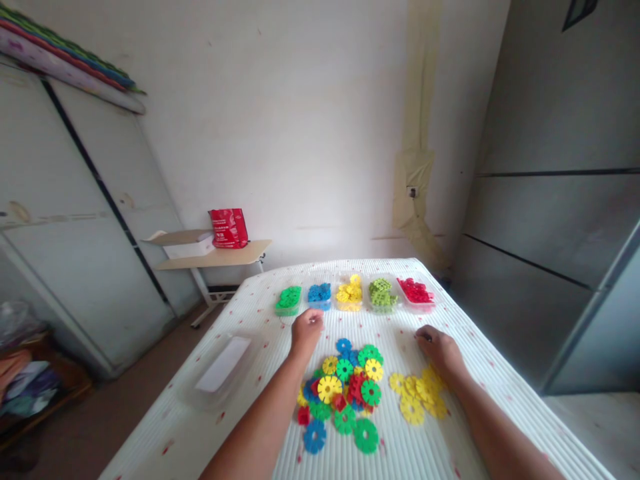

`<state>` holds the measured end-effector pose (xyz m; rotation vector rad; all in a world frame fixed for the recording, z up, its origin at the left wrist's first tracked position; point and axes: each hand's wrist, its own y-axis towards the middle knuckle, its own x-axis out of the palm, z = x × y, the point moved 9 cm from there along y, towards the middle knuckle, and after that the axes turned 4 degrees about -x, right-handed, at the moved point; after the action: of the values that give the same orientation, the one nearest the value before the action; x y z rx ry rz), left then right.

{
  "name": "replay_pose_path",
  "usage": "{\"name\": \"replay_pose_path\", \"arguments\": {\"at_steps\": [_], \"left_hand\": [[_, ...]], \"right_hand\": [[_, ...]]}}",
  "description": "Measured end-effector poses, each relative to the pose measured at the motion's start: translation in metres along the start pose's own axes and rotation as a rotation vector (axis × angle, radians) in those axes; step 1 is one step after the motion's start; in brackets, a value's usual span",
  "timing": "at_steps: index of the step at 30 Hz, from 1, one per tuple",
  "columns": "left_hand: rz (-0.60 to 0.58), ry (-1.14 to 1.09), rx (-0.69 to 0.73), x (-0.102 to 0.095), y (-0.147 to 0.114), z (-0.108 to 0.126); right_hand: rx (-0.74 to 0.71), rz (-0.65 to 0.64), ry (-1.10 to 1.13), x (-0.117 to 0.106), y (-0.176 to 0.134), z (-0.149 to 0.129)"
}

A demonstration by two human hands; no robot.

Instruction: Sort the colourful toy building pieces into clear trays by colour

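My left hand is closed, its fingers curled together just in front of the tub of blue pieces. Whatever may be in its fingers is too small to see. To the right, my right hand is also curled, beside and above a loose pile of yellow flower-shaped discs; anything in its grip is hidden. Between my forearms lies a mixed heap of notched plastic discs in green, blue and yellow, with small red cube-like pieces among them.
Along the far side stand clear tubs of green, yellow, lime and red pieces. A clear plastic lid or tray lies left on the striped tablecloth. A side table holds a red bag.
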<state>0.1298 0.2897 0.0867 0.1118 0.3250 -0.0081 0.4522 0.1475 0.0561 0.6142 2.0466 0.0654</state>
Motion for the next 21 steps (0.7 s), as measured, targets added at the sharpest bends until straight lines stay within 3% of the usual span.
{"name": "replay_pose_path", "arguments": {"at_steps": [6,10,16,21], "left_hand": [[0.002,0.045,0.020,-0.051,-0.058,-0.043],[-0.007,0.031,0.057,-0.070,-0.076,-0.059],[-0.031,0.003,0.025,-0.071,-0.075,-0.070],[-0.033,0.004,0.036,-0.068,-0.073,-0.072]], "right_hand": [[-0.018,-0.044,-0.100,-0.002,-0.004,-0.016],[-0.069,-0.151,-0.101,-0.004,-0.006,-0.028],[-0.063,-0.197,-0.087,-0.026,-0.002,-0.002],[0.096,-0.489,0.086,-0.018,-0.020,0.029]]}}
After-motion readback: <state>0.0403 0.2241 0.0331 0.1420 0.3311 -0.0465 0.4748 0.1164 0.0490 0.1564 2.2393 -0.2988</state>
